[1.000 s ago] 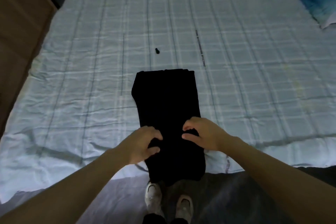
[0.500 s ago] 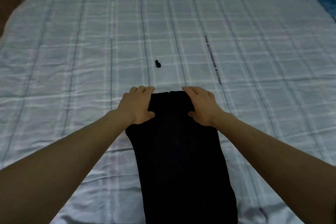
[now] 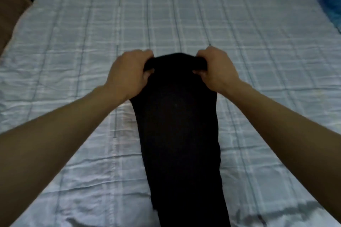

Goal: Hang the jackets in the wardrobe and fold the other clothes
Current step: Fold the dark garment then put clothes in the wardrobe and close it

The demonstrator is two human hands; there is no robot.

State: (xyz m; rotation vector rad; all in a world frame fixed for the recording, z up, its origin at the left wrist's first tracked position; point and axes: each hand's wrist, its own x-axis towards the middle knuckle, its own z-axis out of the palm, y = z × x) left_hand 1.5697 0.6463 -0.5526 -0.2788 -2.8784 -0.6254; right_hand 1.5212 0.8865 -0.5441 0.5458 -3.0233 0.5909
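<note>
- The left hand [image 3: 127, 72] and right hand [image 3: 215, 70] grip the far corners of a long black fabric garment [image 3: 177, 134] on the pale checked bed [image 3: 73, 61].
- Its folding looks unfinished; no other clothes show.

2 bare arms: left forearm [image 3: 55, 134] and left hand [image 3: 129, 73], right forearm [image 3: 276, 116] and right hand [image 3: 215, 72], all uncovered

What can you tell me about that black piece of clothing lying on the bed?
The black garment is a long, narrow strip of plain dark fabric, with no pattern or detail visible in the dim light. It lies on the checked pale blue bed sheet, running from the near edge away from the person. Its far end is lifted and bunched: the left hand grips one corner and the right hand grips the other. What kind of garment it is cannot be told.
</note>
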